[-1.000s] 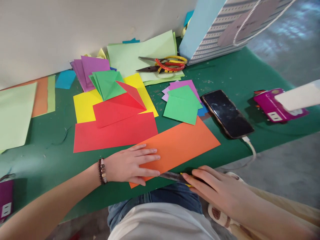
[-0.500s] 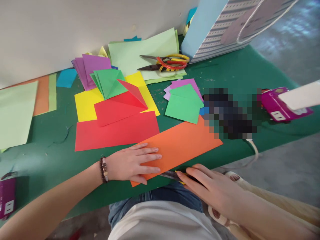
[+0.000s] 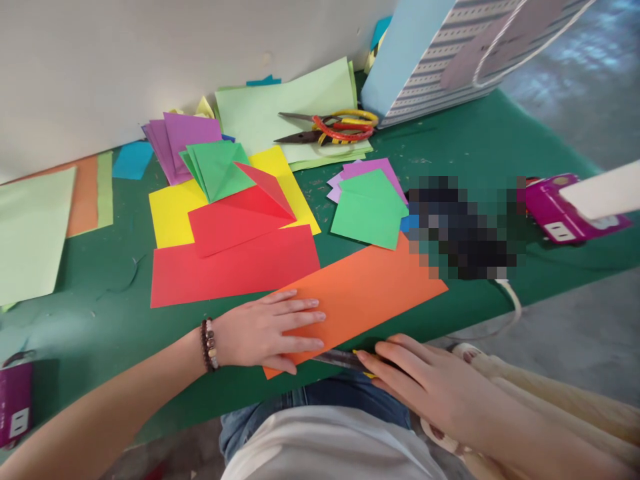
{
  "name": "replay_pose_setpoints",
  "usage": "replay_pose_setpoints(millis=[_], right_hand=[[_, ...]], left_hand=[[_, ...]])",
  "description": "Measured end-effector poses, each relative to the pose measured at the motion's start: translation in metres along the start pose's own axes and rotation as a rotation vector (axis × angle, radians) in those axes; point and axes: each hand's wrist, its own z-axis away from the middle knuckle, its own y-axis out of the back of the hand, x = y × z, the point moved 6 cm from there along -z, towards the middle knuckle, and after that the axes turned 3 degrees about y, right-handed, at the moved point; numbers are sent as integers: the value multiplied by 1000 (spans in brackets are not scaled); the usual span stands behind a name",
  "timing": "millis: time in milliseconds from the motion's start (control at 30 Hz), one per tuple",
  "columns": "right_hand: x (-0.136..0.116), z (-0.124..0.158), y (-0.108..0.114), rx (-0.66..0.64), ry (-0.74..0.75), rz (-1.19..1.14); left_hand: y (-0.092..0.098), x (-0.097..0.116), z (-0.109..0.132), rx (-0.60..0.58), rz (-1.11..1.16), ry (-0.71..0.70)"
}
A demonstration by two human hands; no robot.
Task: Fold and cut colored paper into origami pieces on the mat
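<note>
A person's left hand (image 3: 263,333) is pressing an orange paper strip (image 3: 373,297) flat at the near edge of a green counter (image 3: 475,133), its fingers (image 3: 300,317) spread apart on the sheet. The right hand (image 3: 435,393) is working along the strip's lower edge, its fingers (image 3: 390,357) closed together around what appears to be a craft knife (image 3: 340,360), partly hidden beneath them. Just beyond the strip, a red sheet (image 3: 230,273) is lying beside a yellow sheet (image 3: 175,213) topped with folded red and green paper, while scissors (image 3: 330,127) are resting on pale green paper at upper center.
</note>
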Motion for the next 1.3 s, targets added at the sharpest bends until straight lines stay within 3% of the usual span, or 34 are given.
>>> replay_pose_setpoints(millis=[500,800,1033,1300], right_hand=[[-16,-5,-12,-51,-20,5],[-13,1,0,-13,-4,0],[-16,-1,2,23,20,13],[-16,-6,10,20,-11,-3]], left_hand=[[1,2,0,20,-9,-2],[0,3,-1,41,4,-11],[2,5,0,-92,68,28],[12,9,16,-78,-54,22]])
